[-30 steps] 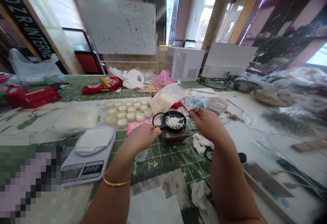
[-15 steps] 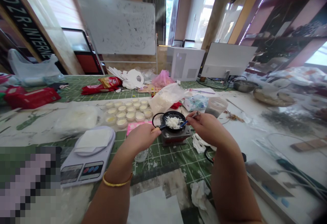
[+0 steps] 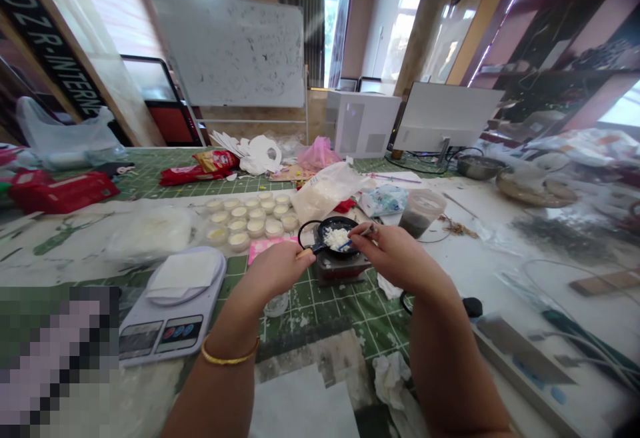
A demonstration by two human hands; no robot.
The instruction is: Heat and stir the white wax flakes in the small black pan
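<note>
My left hand (image 3: pixel 281 266) is closed round the handle of a small black pan (image 3: pixel 326 225). The pan rests on a small boxy hot plate (image 3: pixel 342 270) in the middle of the table. White crumbly flakes (image 3: pixel 336 238) lie in the pan. A thin blue stick-like tool (image 3: pixel 345 245) is pinched in my right hand (image 3: pixel 383 248), its tip down among the flakes. What the tool's end looks like is hidden by the flakes.
Several small cups of pale filling (image 3: pixel 256 227) stand left of the pan. Nearer on the left is a kitchen scale (image 3: pixel 175 311) with white paper on it. Behind the pan lies a plastic bag of white material (image 3: pixel 325 191); a translucent tub (image 3: pixel 423 213) stands to the right.
My right hand has moved left with the blue tool, bringing its tip further into the pan. My left hand and the pan have stayed in place.
</note>
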